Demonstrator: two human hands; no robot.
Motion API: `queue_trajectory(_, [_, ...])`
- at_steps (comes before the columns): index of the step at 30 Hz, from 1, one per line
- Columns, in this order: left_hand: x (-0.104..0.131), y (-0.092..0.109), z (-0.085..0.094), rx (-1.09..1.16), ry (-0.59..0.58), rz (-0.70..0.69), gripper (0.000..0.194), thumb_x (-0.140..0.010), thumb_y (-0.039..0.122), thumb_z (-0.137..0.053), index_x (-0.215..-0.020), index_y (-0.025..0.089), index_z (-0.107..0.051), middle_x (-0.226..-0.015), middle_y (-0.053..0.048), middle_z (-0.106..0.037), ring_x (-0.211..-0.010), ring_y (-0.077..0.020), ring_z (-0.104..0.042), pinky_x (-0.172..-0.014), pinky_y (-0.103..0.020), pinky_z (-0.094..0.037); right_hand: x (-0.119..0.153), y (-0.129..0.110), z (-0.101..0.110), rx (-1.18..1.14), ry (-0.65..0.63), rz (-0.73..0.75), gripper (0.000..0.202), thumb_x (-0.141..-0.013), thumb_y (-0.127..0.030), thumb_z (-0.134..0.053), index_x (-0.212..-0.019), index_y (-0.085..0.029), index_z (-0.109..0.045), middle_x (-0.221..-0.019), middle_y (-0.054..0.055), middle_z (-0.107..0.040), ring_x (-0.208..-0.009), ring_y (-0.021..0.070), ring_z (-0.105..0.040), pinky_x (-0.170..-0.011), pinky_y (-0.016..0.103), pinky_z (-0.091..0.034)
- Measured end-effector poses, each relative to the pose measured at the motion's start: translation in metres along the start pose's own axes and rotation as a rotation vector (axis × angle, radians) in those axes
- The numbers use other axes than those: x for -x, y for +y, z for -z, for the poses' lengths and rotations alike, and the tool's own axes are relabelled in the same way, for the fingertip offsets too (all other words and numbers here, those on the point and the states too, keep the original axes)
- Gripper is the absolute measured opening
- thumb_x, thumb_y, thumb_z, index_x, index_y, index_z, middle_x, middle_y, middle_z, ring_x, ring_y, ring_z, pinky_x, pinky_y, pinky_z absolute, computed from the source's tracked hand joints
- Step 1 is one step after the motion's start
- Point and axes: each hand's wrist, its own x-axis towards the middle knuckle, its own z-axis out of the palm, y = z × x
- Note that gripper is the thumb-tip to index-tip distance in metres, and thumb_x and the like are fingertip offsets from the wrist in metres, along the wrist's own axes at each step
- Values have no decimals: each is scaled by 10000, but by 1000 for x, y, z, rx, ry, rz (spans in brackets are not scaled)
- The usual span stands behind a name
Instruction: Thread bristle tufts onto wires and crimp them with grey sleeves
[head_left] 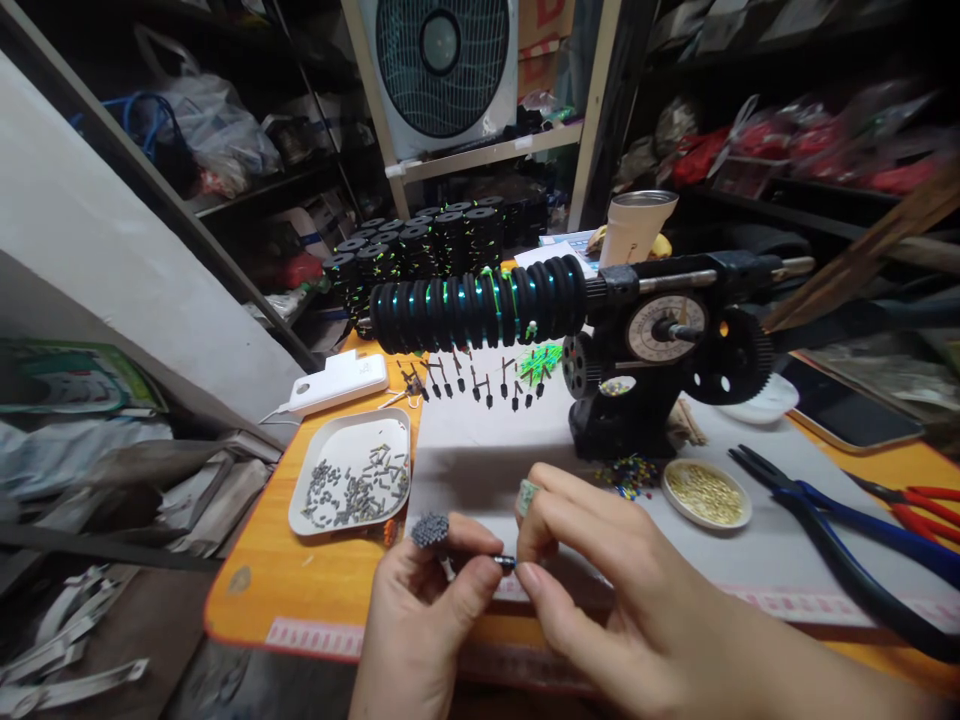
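Note:
My left hand (pixel 442 610) pinches a small dark cylindrical piece (pixel 505 563) between thumb and forefinger. A round, dark grey cluster of tiny pieces (pixel 430 530) sits at the fingers of that hand. My right hand (pixel 600 560) is closed at the other end of the cylindrical piece, thumb and forefinger together; what lies between those fingertips is too small to make out. A greenish wrap (pixel 528 496) is around one of its fingers. Beyond both hands, a row of black spools (pixel 480 305) wound with blue and green line sits on a shaft, small dark pieces (pixel 489 390) hanging below.
Left stands a white tray (pixel 295 510) of small grey pieces, near a white power strip (pixel 341 382). The geared winder (pixel 622 425), a dish of gold bits (pixel 705 492), blue-handled pliers (pixel 840 550), red-handled pliers (pixel 930 510) and a phone (pixel 851 405) occupy the right. Stacked spools (pixel 420 240) stand behind.

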Motion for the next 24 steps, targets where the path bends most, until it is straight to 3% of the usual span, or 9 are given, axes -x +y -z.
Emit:
queue_trajectory(4, [-5, -3, 7, -59, -51, -139, 92, -704, 295, -859, -714, 235, -791, -726, 7, -709, -699, -123, -640, -695, -198, -522, -2, 9, -4, 166, 110, 151, 154, -943, -98, -518, -936, -116, -670, -747, 37, -545, -681, 160, -489, -589, 276, -384])
queue_trajectory(7, [-8, -8, 7, -102, -44, -280, 44, -740, 253, -832, -723, 244, -793, -739, 12, -720, -731, -124, -664, -719, -184, -543, -2, 15, -5, 228, 188, 269, 204, -983, -125, -528, -1086, -79, -698, -701, 45, -590, -636, 162, -484, -561, 279, -377])
queue_trajectory(14, [-9, -24, -9, -191, 89, -695, 79, -850, 211, -729, -774, 232, -730, -779, 17, -660, -753, -120, -613, -677, -172, -511, -4, 11, -2, 73, 201, 204, 131, -941, -73, -577, -933, -48, -705, -722, 63, -632, -652, 144, -513, -576, 262, -392])
queue_trajectory(17, [-7, -19, -14, -53, 75, -610, 158, -862, 285, -722, -736, 209, -664, -847, 17, -664, -606, -69, -542, -591, -158, -464, -6, 9, -1, 115, 187, 187, 152, -949, -82, -547, -895, -60, -687, -724, 59, -605, -667, 149, -507, -585, 268, -399])
queue_trajectory(19, [-5, -13, -14, 46, -41, -461, 205, -896, 333, -677, -743, 211, -617, -769, 30, -666, -469, -39, -444, -495, -156, -402, -7, 10, 0, 195, 157, 207, 249, -996, -123, -463, -890, -86, -686, -720, 57, -594, -681, 160, -514, -609, 283, -419])
queue_trajectory(21, [-3, -8, -12, 65, -147, -356, 217, -927, 329, -633, -750, 215, -586, -596, 49, -602, -418, -47, -389, -447, -161, -334, -8, 12, 2, 309, 120, 295, 351, -1042, -251, -405, -891, -108, -688, -748, 70, -618, -733, 184, -549, -685, 323, -466])
queue_trajectory(24, [-3, -6, -2, -26, -120, -289, 212, -905, 305, -667, -738, 210, -580, -494, 58, -532, -442, -66, -408, -448, -166, -302, -8, 15, 9, 510, 123, 489, 355, -1049, -272, -405, -926, -106, -693, -852, 88, -686, -871, 219, -614, -846, 382, -491])
